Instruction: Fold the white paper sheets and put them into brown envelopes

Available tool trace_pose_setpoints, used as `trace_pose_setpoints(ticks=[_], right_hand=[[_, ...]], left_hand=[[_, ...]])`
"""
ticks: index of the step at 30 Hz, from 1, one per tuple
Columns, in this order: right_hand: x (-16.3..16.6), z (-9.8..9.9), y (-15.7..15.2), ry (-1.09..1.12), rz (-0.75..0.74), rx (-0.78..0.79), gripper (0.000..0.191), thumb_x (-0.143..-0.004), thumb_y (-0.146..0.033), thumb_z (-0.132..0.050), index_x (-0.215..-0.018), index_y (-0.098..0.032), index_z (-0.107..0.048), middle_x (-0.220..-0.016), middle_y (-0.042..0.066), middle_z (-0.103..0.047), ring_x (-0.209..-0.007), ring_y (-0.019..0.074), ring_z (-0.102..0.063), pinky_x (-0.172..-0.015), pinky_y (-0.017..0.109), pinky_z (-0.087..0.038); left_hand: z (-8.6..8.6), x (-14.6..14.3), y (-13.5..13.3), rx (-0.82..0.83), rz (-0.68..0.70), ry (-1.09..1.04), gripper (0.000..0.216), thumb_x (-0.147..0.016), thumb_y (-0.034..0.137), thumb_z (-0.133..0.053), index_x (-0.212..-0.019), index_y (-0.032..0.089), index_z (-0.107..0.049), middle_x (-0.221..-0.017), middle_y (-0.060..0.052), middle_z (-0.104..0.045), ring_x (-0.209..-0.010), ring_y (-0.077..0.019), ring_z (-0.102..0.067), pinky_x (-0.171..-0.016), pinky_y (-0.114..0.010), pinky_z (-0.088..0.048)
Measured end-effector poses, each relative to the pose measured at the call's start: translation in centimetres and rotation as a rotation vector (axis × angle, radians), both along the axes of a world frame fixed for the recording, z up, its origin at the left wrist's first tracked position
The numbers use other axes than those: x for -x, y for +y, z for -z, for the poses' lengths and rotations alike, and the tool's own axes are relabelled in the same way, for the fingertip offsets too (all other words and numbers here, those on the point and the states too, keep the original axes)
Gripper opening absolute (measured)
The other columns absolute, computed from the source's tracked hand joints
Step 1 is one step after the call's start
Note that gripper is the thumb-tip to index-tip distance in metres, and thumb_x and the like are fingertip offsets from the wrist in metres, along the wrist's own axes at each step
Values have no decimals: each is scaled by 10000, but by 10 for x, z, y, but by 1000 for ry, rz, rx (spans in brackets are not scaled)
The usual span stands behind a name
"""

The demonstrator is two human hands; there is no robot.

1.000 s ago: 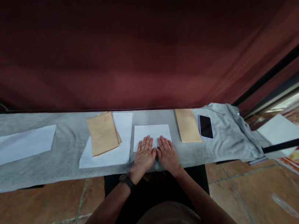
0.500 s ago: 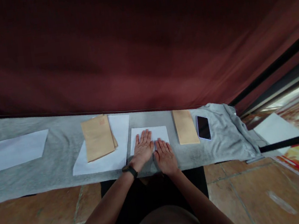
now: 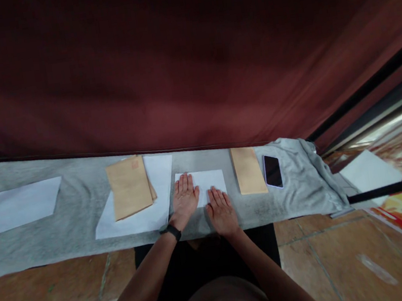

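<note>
Both my hands lie flat on a small white folded sheet [image 3: 210, 179] on the grey cloth [image 3: 65, 224]. My left hand [image 3: 184, 196], with a black band at the wrist, covers the sheet's left edge, fingers stretched out. My right hand [image 3: 221, 211] presses the sheet's lower right part, fingers together and flat. Neither hand holds anything.
Left of my hands, brown envelopes [image 3: 129, 186] rest on a larger white sheet [image 3: 158, 201]. Another brown envelope [image 3: 248, 170] and a black phone [image 3: 272, 171] lie to the right. A long white sheet [image 3: 14, 206] sits far left. A dark red curtain [image 3: 174, 64] hangs behind.
My left hand has slid up and to the left along the sheet, away from my right hand, which stayed low on the sheet. The view has shifted slightly.
</note>
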State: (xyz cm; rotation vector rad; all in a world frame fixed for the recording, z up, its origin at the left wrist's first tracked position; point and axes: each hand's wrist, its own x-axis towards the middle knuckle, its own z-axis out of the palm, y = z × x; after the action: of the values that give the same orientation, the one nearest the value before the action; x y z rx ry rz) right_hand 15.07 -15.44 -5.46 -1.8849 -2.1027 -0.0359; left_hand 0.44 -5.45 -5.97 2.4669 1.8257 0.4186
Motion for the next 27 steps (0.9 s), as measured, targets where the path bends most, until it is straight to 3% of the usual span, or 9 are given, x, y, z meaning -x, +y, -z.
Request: trace_pose_setpoints(ticks=[6, 13, 17, 27], right_hand=[[1, 0, 7, 52, 23, 24, 504, -1080, -304, -360, -1539, -113, -440, -1597, 151, -424, -1491, 268, -396, -1228, 482, -302], [19, -8, 52, 126, -14, 65, 499, -1089, -287, -315, -1525, -88, -452, -1602, 157, -419, -1509, 244, -363, -1235, 459, -291], [27, -7, 72, 95, -28, 119, 511, -1099, -324, -284, -1538, -117, -443, -1626, 125, -383, -1513, 255, -351, -1252, 464, -242], [16, 5, 84, 88, 57, 66, 518, -1079, -341, -366, -1561, -159, -414, -1640, 103, -357, -1514, 280, -342, -1245, 501, -222]], left_hand=[[-4, 3, -9, 19, -10, 23, 648, -1021, 346, -319, -1581, 21, -299, -1654, -197, -286, -1564, -286, -219, -1276, -483, -193], [-12, 5, -10, 22, 25, 53, 597, -1026, 310, -339, -1593, 124, -328, -1670, -158, -274, -1563, -294, -222, -1264, -504, -205], [-14, 6, -11, 21, 39, 50, 583, -1020, 268, -337, -1586, 126, -348, -1663, -176, -283, -1558, -303, -239, -1259, -516, -201], [-11, 3, -9, 5, 6, 54, 572, -1033, 314, -328, -1569, 121, -385, -1655, -189, -302, -1546, -311, -273, -1254, -503, -223]])
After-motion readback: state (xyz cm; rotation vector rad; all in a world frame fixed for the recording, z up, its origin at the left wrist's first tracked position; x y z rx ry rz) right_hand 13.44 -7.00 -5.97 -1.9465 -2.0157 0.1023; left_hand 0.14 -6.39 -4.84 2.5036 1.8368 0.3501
